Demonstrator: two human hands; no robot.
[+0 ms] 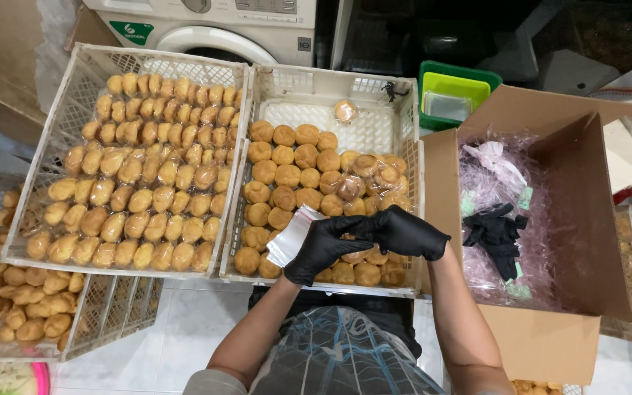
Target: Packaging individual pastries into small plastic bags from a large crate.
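Gloved left hand (321,249) and right hand (402,231) apparently pinch bag (290,235).

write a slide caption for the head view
Gloved left hand holds a clear bag beside the right hand over a crate of pastries.
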